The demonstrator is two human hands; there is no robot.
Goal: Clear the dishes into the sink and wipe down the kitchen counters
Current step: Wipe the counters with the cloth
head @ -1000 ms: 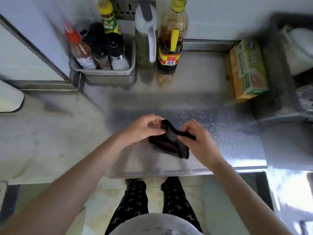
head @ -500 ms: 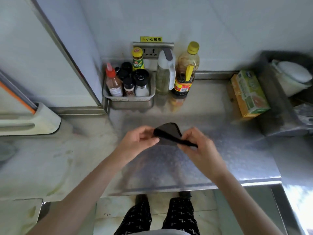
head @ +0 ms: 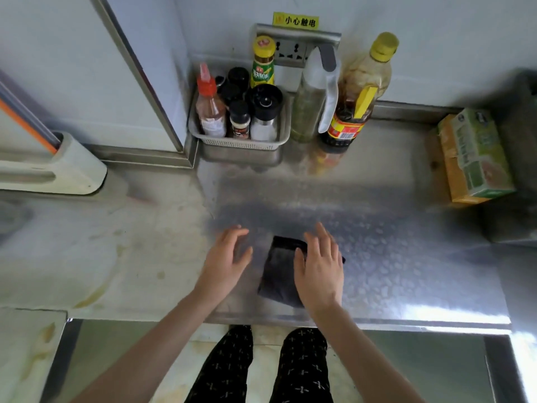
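A dark folded cloth [head: 277, 271] lies flat on the steel counter [head: 392, 257] near its front edge. My right hand [head: 319, 266] rests palm down on the cloth's right half, fingers spread. Just left of the cloth, my left hand [head: 228, 257] hovers with its fingers apart, holding nothing and not touching the cloth. No dishes show in this view.
At the back stand a basket of seasoning bottles [head: 241, 120], a white-handled jug [head: 315, 94] and an oil bottle [head: 360, 91] under a wall socket [head: 293, 50]. A green and orange carton [head: 473, 155] lies at the right. The stained pale counter [head: 87, 251] spreads left.
Both hands held the cloth up and folded it; now the cloth lies flat on the counter, my right hand presses on it and my left hand has let go.
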